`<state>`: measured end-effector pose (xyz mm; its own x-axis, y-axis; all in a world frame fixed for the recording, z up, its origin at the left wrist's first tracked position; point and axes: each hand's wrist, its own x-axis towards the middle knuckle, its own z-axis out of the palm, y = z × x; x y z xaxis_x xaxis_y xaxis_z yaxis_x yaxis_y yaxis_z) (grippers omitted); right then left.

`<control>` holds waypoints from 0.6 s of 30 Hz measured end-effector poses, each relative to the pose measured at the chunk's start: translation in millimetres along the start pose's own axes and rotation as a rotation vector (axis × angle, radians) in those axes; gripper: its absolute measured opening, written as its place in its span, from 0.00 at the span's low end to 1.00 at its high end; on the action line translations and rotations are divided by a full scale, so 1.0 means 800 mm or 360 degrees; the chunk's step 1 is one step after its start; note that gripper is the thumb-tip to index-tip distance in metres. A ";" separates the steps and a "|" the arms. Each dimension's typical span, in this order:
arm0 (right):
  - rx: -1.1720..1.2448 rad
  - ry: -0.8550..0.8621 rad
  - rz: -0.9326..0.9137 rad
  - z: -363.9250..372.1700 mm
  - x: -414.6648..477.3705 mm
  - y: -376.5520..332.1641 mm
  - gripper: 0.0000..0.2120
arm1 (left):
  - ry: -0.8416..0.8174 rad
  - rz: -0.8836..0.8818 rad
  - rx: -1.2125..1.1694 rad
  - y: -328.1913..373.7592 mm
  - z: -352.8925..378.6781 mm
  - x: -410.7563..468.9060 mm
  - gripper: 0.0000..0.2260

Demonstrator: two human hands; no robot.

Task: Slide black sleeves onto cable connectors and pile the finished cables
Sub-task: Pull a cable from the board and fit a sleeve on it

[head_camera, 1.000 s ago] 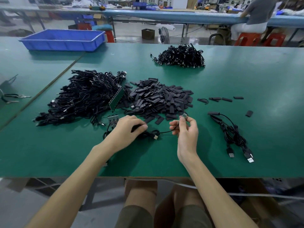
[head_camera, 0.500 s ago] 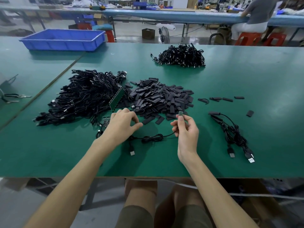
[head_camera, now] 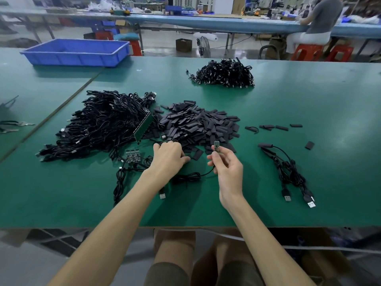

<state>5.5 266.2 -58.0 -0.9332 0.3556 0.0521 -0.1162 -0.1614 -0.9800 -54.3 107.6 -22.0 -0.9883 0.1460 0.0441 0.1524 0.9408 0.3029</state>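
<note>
Left hand (head_camera: 168,156) has shifted to the near edge of the sleeve pile (head_camera: 198,124), fingers curled; any hold cannot be determined. Right hand (head_camera: 227,168) pinches the connector (head_camera: 216,145) upright above the table (head_camera: 309,112), its cable (head_camera: 191,176) trailing below.

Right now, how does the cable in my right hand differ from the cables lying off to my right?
The held cable ends in a bare circuit board, pinched upright by the right hand; the finished cables have black sleeves over their far ends. The held cable is single; the finished cables lie bundled together, untouched. Both are thin and black.
</note>
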 end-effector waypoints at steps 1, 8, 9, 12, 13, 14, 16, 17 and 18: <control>-0.0014 -0.0005 -0.0001 0.000 0.000 0.001 0.07 | 0.0026 0.0065 0.0052 0.000 0.000 -0.003 0.13; -0.0081 0.0002 -0.0043 0.000 0.001 0.005 0.08 | -0.0146 0.0121 -0.0978 0.008 -0.004 -0.024 0.07; -0.0082 -0.0008 -0.0044 0.001 0.001 0.004 0.09 | -0.0185 0.0147 -0.1134 0.009 -0.003 -0.026 0.07; -0.0120 -0.0075 -0.0044 0.002 0.001 0.003 0.10 | -0.0220 0.0200 -0.1281 0.013 0.001 -0.031 0.07; -0.0129 -0.0099 -0.0045 0.002 0.001 0.004 0.10 | -0.0195 0.0204 -0.1234 0.015 0.004 -0.033 0.07; -0.0130 -0.0113 -0.0045 0.002 0.002 0.004 0.10 | -0.0165 0.0197 -0.1203 0.018 0.007 -0.034 0.07; -0.0112 -0.0109 -0.0040 0.001 0.001 0.004 0.09 | -0.0103 0.0181 -0.1198 0.021 0.012 -0.039 0.08; -0.0102 -0.0098 -0.0037 0.001 0.001 0.004 0.08 | -0.0068 0.0186 -0.1167 0.023 0.013 -0.041 0.07; -0.0094 -0.0084 -0.0038 0.001 0.001 0.004 0.08 | -0.0033 0.0213 -0.1096 0.025 0.014 -0.044 0.05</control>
<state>3.8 265.4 -60.8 -0.9473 0.3093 0.0840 -0.1196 -0.0980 -0.9880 -16.6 125.0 -27.7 -0.9598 0.2594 0.1071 0.2298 0.5075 0.8304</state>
